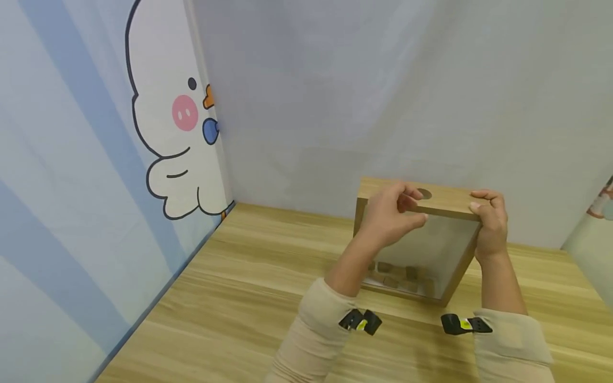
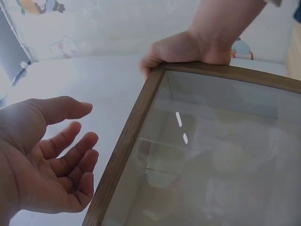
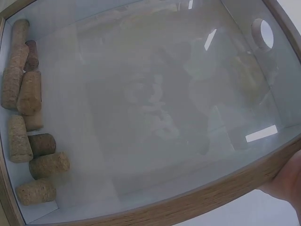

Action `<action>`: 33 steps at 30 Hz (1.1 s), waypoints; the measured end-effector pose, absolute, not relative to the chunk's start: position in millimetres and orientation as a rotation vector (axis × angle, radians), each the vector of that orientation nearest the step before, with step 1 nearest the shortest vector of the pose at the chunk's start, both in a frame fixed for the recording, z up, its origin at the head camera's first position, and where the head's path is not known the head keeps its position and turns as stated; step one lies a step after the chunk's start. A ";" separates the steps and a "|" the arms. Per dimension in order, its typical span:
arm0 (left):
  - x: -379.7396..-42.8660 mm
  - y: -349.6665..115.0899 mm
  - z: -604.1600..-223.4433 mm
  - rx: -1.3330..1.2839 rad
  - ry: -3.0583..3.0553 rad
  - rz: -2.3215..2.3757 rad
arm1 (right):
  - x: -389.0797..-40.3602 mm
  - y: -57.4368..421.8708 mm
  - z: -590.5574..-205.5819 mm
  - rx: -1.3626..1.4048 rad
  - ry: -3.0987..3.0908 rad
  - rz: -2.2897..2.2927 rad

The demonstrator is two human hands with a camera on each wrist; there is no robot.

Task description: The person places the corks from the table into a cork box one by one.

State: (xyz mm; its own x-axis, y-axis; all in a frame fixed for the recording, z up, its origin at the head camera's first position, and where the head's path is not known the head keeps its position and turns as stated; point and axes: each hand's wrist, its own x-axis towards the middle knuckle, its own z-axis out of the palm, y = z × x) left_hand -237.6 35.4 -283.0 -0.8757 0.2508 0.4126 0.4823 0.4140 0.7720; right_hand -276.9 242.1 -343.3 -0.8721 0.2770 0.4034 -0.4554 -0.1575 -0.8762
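Observation:
A wood-framed display box with a clear front stands on the table, a round hole in its top board. Several corks lie along the bottom inside, heaped against one another. My right hand grips the top right corner, its thumb over the front edge. Close by the hole, at the top front edge, is my left hand; nothing sits between its thumb and fingers. In the left wrist view, those loosely bent fingers are beside the frame's edge.
The wood-grain table extends to the left and in front of the box. A pale curtain hangs right behind it. At the left stands a striped curtain printed with a white cartoon bird.

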 end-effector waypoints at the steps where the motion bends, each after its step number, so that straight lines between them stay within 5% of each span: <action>1: -232.5 30.1 -288.2 -0.662 -2.427 -1.441 | -276.9 241.8 -343.5 0.204 -1.657 2.064; 15: -210.1 -46.0 -368.3 -0.894 -2.520 -1.399 | -270.8 236.1 -340.1 0.176 -1.635 2.067; 33: -234.2 -121.4 -467.2 -0.511 -2.830 -1.774 | -274.3 238.5 -345.7 0.215 -1.580 2.060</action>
